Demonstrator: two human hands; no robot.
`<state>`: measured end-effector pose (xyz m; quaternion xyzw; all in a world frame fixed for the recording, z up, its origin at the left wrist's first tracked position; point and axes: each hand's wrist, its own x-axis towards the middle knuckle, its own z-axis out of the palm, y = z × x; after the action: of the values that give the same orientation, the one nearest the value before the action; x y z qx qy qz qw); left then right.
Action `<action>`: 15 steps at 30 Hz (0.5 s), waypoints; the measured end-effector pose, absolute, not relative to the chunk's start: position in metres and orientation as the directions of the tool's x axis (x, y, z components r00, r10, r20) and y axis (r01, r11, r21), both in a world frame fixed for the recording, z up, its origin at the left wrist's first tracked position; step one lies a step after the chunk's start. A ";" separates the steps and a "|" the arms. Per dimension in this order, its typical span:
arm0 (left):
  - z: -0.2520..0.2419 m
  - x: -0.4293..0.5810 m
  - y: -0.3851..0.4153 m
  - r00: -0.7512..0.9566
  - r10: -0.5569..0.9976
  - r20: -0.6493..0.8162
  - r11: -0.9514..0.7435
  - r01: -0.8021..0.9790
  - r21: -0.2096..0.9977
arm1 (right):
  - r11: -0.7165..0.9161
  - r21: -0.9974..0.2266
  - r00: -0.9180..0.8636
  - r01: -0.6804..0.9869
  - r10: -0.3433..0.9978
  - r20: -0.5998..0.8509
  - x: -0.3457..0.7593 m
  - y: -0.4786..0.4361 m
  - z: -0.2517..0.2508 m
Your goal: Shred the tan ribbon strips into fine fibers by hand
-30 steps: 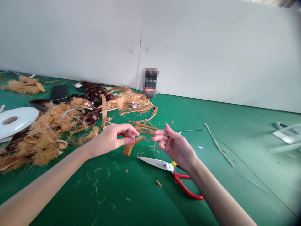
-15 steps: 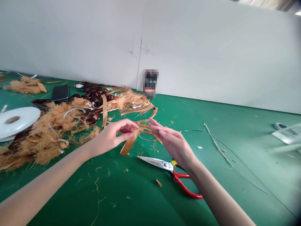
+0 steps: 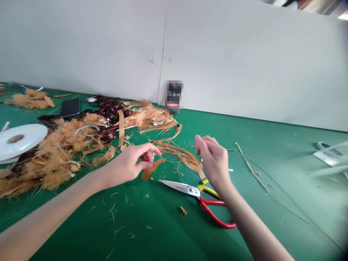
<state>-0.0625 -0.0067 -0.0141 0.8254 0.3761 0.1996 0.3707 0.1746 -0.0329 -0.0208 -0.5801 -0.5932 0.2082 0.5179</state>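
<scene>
My left hand point(image 3: 133, 161) is curled in a pinch at a short tan ribbon strip point(image 3: 149, 172); its thumb overlaps the strip, whose narrow end points right. My right hand point(image 3: 213, 161) is raised to the right with fingers folded in and thumb pressed against them; anything inside is too small to make out. Between the hands, loose tan strands point(image 3: 181, 152) lie on the green tabletop point(image 3: 152, 224), with a wider ribbon end near the right hand. Scissors point(image 3: 187, 188) with one red and one yellow handle lie just below, partly behind my right wrist.
On the left are a white spool point(image 3: 31, 132), frayed tan fibre point(image 3: 51, 159), brown ribbon point(image 3: 108, 134) and a dark phone-like slab point(image 3: 70, 107). A fibre bundle point(image 3: 152, 114) lies farther back. A thin stalk point(image 3: 252, 168) and a clear packet point(image 3: 333, 154) are right. A white wall point(image 3: 244, 65) stands behind.
My right hand has swung right, away from the left hand, and its outstretched fingers have folded in. My left hand has dropped slightly, and the ribbon strip's upper end is lower.
</scene>
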 end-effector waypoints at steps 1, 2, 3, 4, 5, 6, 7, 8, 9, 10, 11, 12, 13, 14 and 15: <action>-0.014 -0.064 -0.007 0.628 0.777 0.049 -0.433 0.477 0.765 | 0.225 -0.881 0.228 0.417 0.912 0.341 0.180 -0.031 -0.019; -0.013 -0.066 -0.007 0.619 0.784 0.047 -0.425 0.479 0.769 | 0.216 -0.915 0.226 0.340 0.926 0.303 0.184 -0.029 -0.017; -0.013 -0.067 -0.007 0.613 0.789 0.047 -0.418 0.479 0.772 | 0.193 -0.964 0.215 0.182 0.949 0.231 0.188 -0.027 -0.015; -0.013 -0.067 -0.006 0.609 0.792 0.048 -0.415 0.479 0.774 | 0.142 -0.990 0.181 -0.010 0.974 0.138 0.191 -0.026 -0.013; -0.013 -0.067 -0.006 0.607 0.793 0.049 -0.413 0.477 0.776 | 0.065 -0.977 0.122 -0.201 0.992 0.041 0.192 -0.025 -0.012; -0.013 -0.067 -0.006 0.608 0.792 0.052 -0.411 0.468 0.782 | -0.027 -0.932 0.046 -0.362 0.998 -0.047 0.192 -0.025 -0.010; -0.014 -0.066 -0.005 0.613 0.789 0.053 -0.404 0.452 0.795 | -0.118 -0.879 -0.036 -0.462 0.993 -0.114 0.191 -0.026 -0.009; -0.015 -0.064 -0.005 0.618 0.785 0.048 -0.388 0.429 0.816 | -0.191 -0.853 -0.109 -0.486 0.982 -0.157 0.188 -0.027 -0.008; -0.016 -0.063 -0.004 0.622 0.782 0.046 -0.366 0.398 0.842 | -0.242 -0.854 -0.166 -0.461 0.969 -0.185 0.185 -0.029 -0.007; -0.017 -0.062 -0.004 0.624 0.780 0.046 -0.342 0.364 0.866 | -0.271 -0.880 -0.208 -0.390 0.957 -0.202 0.181 -0.031 -0.007; -0.017 -0.060 -0.003 0.622 0.782 0.048 -0.323 0.338 0.884 | -0.277 -0.921 -0.232 -0.275 0.948 -0.216 0.176 -0.033 -0.006; -0.018 -0.059 -0.003 0.617 0.786 0.051 -0.312 0.323 0.894 | -0.258 -0.958 -0.232 -0.128 0.947 -0.224 0.173 -0.035 -0.006; -0.018 -0.058 -0.002 0.607 0.792 0.060 -0.315 0.323 0.893 | -0.225 -0.974 -0.221 0.032 0.949 -0.227 0.169 -0.037 -0.006; -0.017 -0.057 -0.002 0.592 0.802 0.074 -0.330 0.337 0.882 | -0.193 -0.965 -0.222 0.178 0.947 -0.230 0.167 -0.039 -0.006; -0.016 -0.056 -0.001 0.575 0.813 0.092 -0.354 0.362 0.862 | -0.166 -0.942 -0.252 0.292 0.937 -0.244 0.166 -0.041 -0.006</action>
<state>-0.0565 -0.0014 -0.0160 0.7788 0.3772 0.2652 0.4252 0.1661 -0.0409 -0.0058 -0.5352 -0.5739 0.5447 0.2958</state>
